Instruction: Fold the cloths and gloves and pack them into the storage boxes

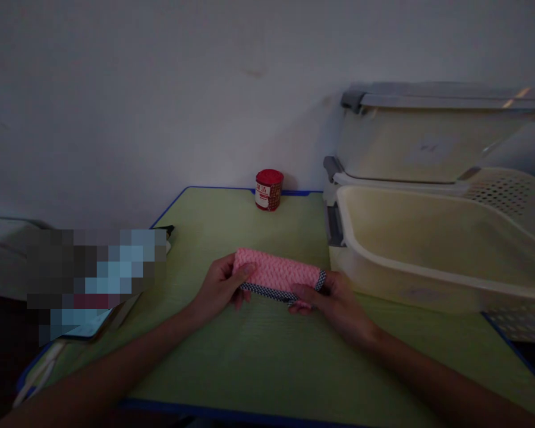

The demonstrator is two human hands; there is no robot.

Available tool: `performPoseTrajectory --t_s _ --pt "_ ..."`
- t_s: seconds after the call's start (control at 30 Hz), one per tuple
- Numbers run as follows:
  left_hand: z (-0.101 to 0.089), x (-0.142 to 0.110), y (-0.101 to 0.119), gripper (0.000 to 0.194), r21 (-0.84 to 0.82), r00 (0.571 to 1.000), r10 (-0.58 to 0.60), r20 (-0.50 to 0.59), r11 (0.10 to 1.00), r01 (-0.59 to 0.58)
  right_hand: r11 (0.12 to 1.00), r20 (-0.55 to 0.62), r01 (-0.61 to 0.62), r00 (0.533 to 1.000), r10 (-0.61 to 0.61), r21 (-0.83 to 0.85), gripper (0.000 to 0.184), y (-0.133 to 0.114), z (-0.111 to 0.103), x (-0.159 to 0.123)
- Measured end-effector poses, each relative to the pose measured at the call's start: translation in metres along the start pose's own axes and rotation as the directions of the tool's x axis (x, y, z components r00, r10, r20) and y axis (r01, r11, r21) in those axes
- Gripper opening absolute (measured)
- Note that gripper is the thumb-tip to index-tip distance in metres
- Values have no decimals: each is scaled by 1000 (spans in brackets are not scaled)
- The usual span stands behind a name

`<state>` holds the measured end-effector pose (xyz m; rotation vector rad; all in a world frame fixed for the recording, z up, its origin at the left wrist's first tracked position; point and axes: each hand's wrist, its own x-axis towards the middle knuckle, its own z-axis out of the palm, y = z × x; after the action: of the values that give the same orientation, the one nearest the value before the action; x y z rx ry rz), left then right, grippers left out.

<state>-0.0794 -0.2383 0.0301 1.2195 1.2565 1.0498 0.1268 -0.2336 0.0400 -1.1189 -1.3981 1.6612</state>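
Observation:
A folded pink cloth (280,272) with a woven texture and a black-and-white checked edge is held up between both hands, above the middle of the table. My left hand (223,284) grips its left end, thumb on top and fingers underneath. At the right end, my right hand (334,300) is closed on the cloth, its thumb lying over the checked border near the lower corner. Some fingertips show below the cloth. Beyond it, near the wall, a small red roll or can with a printed label (268,191) stands upright on the table.
The green table (267,368) has a blue rim and backs onto a pale wall. At right stands a large cream plastic basket (410,261) with grey handles; a lidded translucent box (428,142) is behind it. A pixelated object (111,279) lies at the left edge beside a cable.

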Motion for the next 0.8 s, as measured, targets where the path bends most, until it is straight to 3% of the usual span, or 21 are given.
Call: performPoseTrajectory --t_s 0.17,0.27,0.33,0.4,0.47,0.53,0.6,0.67,0.8 --pt "-4 1 1 46 -16 1000 -17 22 1000 17 1000 56 26 998 -25 -12 32 -8 2 -8" --pt "-7 2 -2 47 -38 998 -13 61 999 16 980 77 105 993 -93 -168 24 -18 3 -16" --pt "-9 3 -4 47 -51 996 5 83 999 -1 902 97 205 979 -182 -379 18 -29 3 -24" --pt "-10 4 -8 46 -57 993 33 113 998 -27 757 167 307 951 -258 -577 18 -44 1 -35" --pt "-12 5 -13 45 -63 986 60 156 997 -51 630 265 378 926 -270 -678 26 -60 -3 -48" --pt "-14 6 -18 43 -68 981 77 179 995 -66 575 271 396 917 -293 -716 29 -76 -10 -61" --pt "-16 7 -23 41 -70 983 69 168 996 -58 580 212 364 925 -315 -728 21 -90 -24 -74" --pt "-18 9 -27 40 -62 987 33 156 998 -23 600 68 277 935 -347 -751 9 -103 -43 -85" --pt "-19 10 -28 38 -27 980 -58 188 998 64 712 -59 229 933 -356 -664 16 -127 -88 -97"
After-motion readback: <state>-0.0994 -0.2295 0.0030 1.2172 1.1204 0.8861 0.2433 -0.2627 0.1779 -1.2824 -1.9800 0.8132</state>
